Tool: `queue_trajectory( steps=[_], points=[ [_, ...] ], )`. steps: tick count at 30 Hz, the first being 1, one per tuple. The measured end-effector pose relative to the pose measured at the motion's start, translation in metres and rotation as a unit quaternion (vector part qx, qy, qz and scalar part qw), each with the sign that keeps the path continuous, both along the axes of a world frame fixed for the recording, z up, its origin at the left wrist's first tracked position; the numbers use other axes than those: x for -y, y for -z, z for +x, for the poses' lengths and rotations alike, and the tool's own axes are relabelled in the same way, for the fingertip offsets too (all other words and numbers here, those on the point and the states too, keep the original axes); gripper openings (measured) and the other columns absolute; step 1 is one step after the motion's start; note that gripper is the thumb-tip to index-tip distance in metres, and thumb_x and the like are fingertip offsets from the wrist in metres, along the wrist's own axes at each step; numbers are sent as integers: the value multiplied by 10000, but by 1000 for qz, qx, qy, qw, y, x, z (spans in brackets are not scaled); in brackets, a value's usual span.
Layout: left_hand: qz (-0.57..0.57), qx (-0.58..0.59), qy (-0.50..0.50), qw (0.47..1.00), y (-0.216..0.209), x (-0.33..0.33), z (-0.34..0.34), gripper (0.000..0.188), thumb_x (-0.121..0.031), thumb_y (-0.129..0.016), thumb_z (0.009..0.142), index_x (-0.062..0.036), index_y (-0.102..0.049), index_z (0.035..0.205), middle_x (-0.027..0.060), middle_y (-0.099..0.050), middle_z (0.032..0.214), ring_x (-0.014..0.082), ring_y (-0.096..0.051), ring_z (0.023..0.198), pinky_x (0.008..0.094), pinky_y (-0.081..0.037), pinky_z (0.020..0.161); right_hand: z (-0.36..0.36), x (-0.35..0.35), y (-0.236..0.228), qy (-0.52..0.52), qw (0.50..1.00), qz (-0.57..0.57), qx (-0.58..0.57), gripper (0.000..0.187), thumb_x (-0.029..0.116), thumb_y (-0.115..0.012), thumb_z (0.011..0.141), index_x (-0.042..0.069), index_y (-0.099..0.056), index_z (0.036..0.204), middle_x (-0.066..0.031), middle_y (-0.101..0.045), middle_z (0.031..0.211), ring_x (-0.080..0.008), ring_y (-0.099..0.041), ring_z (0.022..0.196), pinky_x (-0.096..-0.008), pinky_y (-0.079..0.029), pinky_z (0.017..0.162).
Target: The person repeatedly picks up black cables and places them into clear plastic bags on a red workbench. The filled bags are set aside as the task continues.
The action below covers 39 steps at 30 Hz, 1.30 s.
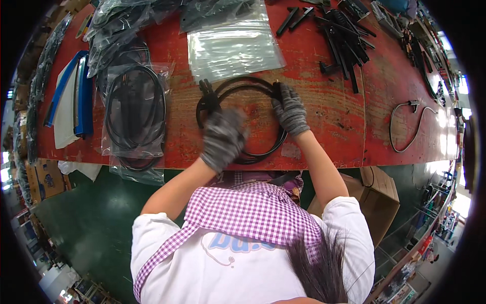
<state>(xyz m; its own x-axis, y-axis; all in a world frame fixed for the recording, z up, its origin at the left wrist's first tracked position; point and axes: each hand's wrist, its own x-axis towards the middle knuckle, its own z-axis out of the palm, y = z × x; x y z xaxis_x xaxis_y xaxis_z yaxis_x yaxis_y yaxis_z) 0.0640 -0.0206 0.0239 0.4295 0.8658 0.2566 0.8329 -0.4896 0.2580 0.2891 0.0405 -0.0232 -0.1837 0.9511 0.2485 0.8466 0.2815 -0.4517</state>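
Observation:
A black cable lies in a round coil on the worn red table, near its front edge. Dark plug ends stick out at the coil's upper left. My right hand, in a grey knitted glove, closes around the coil's right side, where a short cable end with a metallic tip shows above the fingers. Over the left side of the coil is my left hand, gloved alike and smeared by motion. Its fingers cannot be made out, nor whether it grips the cable.
Bagged coiled cables lie to the left, beside a blue holder. Clear plastic bags are stacked beyond the coil. Several black bars form a pile at the far right. A thin cable rests farther right; a cardboard box stands below the edge.

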Motion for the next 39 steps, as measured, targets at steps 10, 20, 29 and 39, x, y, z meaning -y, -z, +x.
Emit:
queue_trajectory(
  steps=[10, 20, 29, 39],
  points=[
    [-228, -17, -201, 953, 5, -39, 5, 757, -436, -642, 661, 10, -388, 1219, 230, -507, 1052, 372, -496, 1003, 444, -426, 852, -22, 6, 13, -56, 995, 87, -12, 419, 124, -570, 746, 129, -529, 1163, -171, -485, 1201, -352, -430, 1141, -456, -317, 991],
    [-178, -86, -158, 967, 19, -33, -8, 721, -460, -623, 674, -121, -422, 1278, 220, -383, 1260, 405, -367, 1152, 467, -316, 975, -17, 14, -3, -92, 995, 47, -7, 369, 159, -534, 780, 138, -545, 1149, -144, -512, 1169, -311, -450, 1127, -432, -338, 986],
    [-154, 9, -209, 966, 28, 10, -34, 689, -402, -679, 654, -92, -467, 1232, 227, -392, 1271, 381, -394, 1146, 448, -329, 976, 174, -95, -48, 277, 923, 100, 249, 333, 355, -490, 852, 55, -573, 972, -172, -615, 953, -288, -584, 914, -390, -458, 780],
    [-165, -2, -191, 968, 27, 6, -37, 707, -444, -660, 664, -63, -459, 1224, 204, -401, 1280, 375, -384, 1160, 455, -314, 985, 193, -138, -77, 272, 929, -153, -198, 384, 404, -488, 854, 53, -637, 805, -60, -597, 670, -181, -577, 636, -327, -468, 611]
  ],
)
